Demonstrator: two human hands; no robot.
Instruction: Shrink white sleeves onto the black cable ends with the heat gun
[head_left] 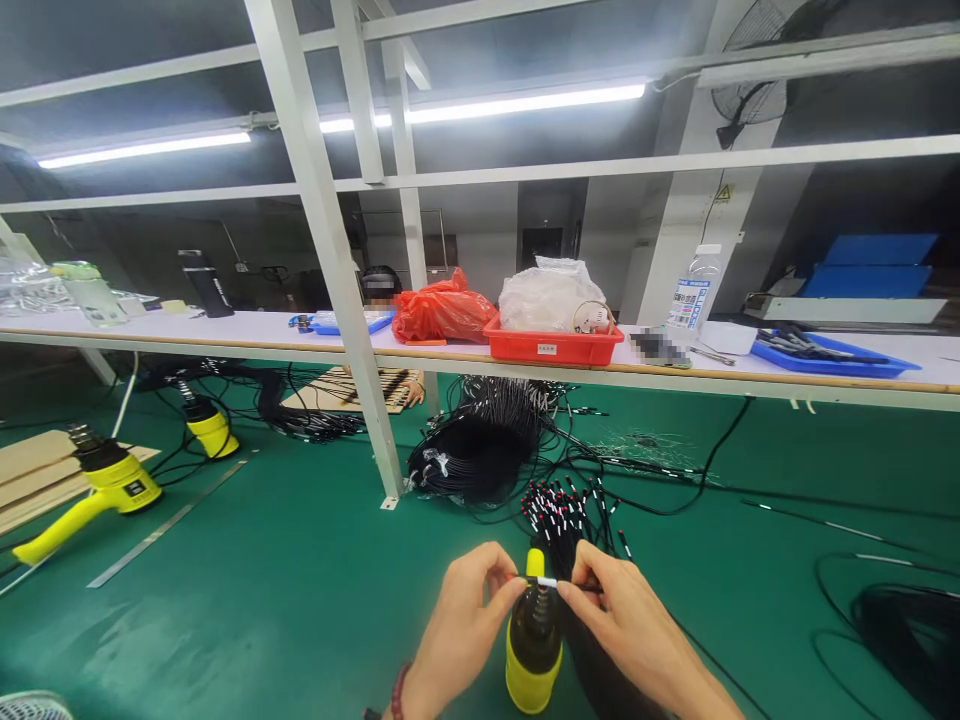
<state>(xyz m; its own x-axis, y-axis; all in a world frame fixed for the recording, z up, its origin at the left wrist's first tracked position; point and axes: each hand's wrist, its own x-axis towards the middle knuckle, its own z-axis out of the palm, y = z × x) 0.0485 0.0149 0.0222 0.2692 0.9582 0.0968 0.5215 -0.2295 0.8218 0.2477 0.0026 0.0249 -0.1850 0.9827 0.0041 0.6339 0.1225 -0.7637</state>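
Left hand and right hand pinching white-sleeved black wire from both sides, directly over upright yellow heat gun; red-tipped cable bundle at 12 o'clock, second heat gun at 10 o'clock on green floor.

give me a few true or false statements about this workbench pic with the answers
1. The left hand and right hand pinch a black wire with a white sleeve above a yellow heat gun. True.
2. The red plastic tray on the bench holds a clear plastic bag. True.
3. The blue tray sits left of the water bottle. False: it sits to the bottle's right.
4. The floor is bare grey concrete. False: it is green.
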